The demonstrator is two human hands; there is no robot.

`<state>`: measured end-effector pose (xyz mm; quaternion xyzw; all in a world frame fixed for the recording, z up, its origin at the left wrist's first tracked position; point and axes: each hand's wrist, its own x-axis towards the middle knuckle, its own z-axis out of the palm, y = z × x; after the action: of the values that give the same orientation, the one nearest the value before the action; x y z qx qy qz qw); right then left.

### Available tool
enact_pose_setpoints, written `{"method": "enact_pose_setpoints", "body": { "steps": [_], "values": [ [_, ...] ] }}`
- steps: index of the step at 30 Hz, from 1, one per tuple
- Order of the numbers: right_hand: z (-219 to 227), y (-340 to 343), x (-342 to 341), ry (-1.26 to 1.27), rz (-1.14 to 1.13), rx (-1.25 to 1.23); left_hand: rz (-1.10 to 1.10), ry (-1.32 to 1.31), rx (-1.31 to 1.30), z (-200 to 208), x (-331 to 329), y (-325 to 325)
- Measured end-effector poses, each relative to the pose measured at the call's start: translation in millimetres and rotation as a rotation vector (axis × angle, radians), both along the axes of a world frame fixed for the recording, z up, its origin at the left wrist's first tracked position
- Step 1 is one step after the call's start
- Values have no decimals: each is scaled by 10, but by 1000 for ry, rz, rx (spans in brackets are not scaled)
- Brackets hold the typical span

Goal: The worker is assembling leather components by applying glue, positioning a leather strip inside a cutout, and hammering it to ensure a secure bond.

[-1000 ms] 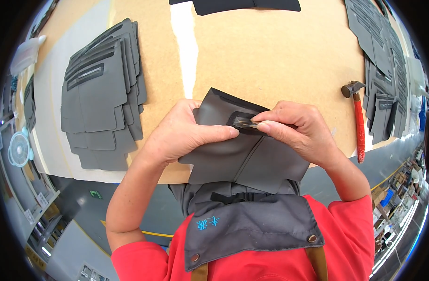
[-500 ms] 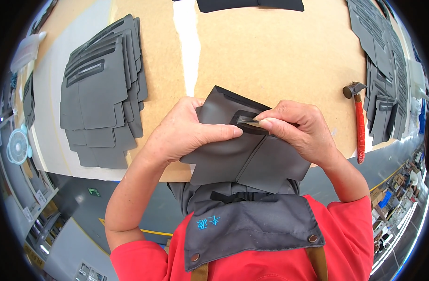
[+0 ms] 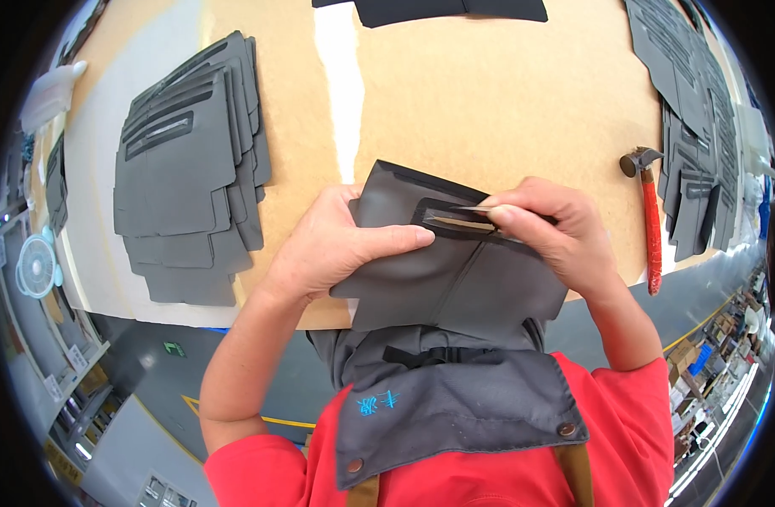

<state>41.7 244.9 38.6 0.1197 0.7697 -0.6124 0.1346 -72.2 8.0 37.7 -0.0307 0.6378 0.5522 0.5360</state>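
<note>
A dark grey flat panel (image 3: 404, 283) with stepped edges and a black band along its top edge rests tilted at the table's front edge, against my lap. My left hand (image 3: 324, 245) grips its left side, thumb on top beside the black-rimmed slot and the other fingers hidden behind. Between thumb and forefinger, my right hand (image 3: 561, 232) pinches a thin pale strip (image 3: 472, 209) at the slot's right end. Inside the rim shows a tan sliver (image 3: 459, 223); whether it joins the strip I cannot tell.
Stacks of similar grey panels lie on the left (image 3: 176, 190) and at the far right (image 3: 692, 127). A hammer (image 3: 650, 224) with a red handle lies right of my hands. One dark piece (image 3: 455, 10) sits at the table's far side. A small fan (image 3: 38, 264) stands beyond the left edge.
My right hand has drawn a little to the right, and more of the pale strip and the tan sliver now shows. My left hand keeps its grip on the panel.
</note>
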Motion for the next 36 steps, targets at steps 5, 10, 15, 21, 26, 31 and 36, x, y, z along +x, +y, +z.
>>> {"method": "enact_pose_setpoints", "body": {
  "steps": [5, 10, 15, 21, 26, 31, 36],
  "values": [
    [87, -167, 278, -57, -131, -272, 226, -211, 83, -75, 185, -40],
    [35, -270, 400, -165, -218, -405, 459, -227, 205, -135, 424, 2],
    [6, -249, 410, -181, -218, -392, 443, -294, 260, -109, 451, 3],
    [61, -252, 386, -204, -215, -354, 362, -165, 244, -94, 506, 4],
    [63, -247, 372, -211, -214, -331, 308, -66, 205, -74, 542, 26],
    [34, -282, 396, -212, -259, -362, 317, -53, 215, -74, 577, 32],
    [21, -313, 408, -220, -274, -362, 303, -55, 191, -62, 590, 20]
  ]
}}
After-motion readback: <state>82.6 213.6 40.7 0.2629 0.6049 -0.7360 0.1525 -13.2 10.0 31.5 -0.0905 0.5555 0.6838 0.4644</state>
